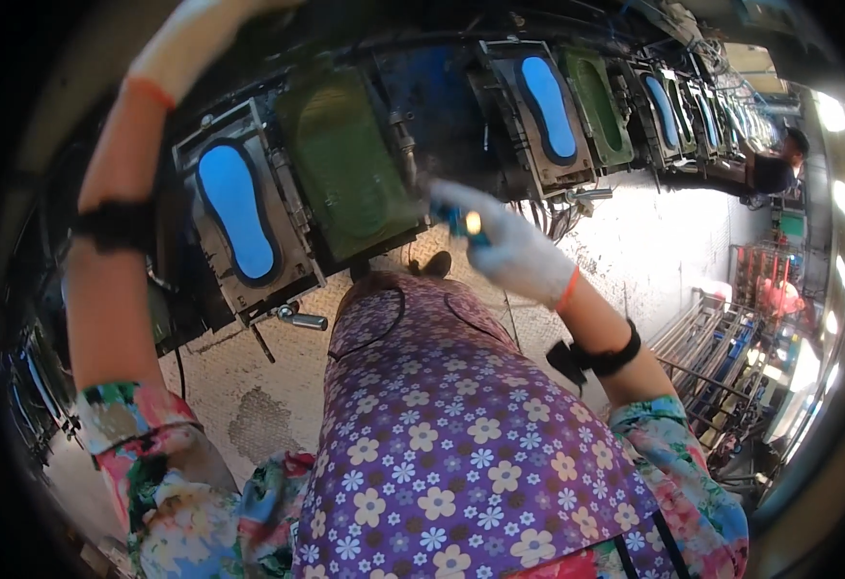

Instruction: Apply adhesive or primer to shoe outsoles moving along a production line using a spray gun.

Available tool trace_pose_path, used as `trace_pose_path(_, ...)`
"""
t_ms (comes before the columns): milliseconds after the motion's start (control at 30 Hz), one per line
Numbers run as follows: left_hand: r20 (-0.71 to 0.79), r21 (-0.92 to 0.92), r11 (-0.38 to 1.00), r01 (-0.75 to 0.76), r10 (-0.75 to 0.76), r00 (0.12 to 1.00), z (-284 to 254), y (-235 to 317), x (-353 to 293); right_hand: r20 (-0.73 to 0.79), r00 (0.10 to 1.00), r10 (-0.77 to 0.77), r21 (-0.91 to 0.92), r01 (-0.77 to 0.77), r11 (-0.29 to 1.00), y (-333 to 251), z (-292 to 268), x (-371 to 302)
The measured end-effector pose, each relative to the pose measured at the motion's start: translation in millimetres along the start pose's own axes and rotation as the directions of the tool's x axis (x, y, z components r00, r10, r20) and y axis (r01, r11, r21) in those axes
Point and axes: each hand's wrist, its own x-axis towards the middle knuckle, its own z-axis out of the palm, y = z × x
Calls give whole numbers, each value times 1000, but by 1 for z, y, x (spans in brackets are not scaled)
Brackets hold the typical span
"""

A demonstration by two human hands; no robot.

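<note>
Right hand (509,246), white-gloved, fingers wrapped around a small blue tool (463,223) with a bright yellow tip, held up just beside the green mold lid (345,164). Left hand (196,34) raised toward the upper rim, gloved; fingers cut off by the picture edge, grip cannot be told. Open mold (239,217) with a blue sole lies between the two arms. Further molds (548,106) run off to the right. Purple flowered apron (451,434) below.
</note>
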Motion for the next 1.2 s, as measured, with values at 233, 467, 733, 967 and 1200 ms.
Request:
trace_pose_path(233, 306, 504, 754, -420, 299, 904, 186, -26, -127, 137, 839, 526, 468, -523, 712, 76, -97, -126)
trace_pose_path(467, 278, 857, 513, -44, -388, 879, 344, -64, -167, 42, 723, 690, 620, -560, 549, 152, -196, -254)
trace_pose_path(733, 280, 620, 735, -274, 119, 953, 533, 51, 70, -113, 661, 742, 866, -300, 400, 210, -257, -312)
trace_pose_path(967, 420, 647, 696, -311, 15, 907, 745, 82, 164, -105, 675, 730, 897, -252, 362, 268, -304, -334)
trace_pose_path(1200, 321, 732, 665, -145, -150, 935, 787, 71, 197, -141, 716, 684, 892, -207, 401, 306, -369, -352)
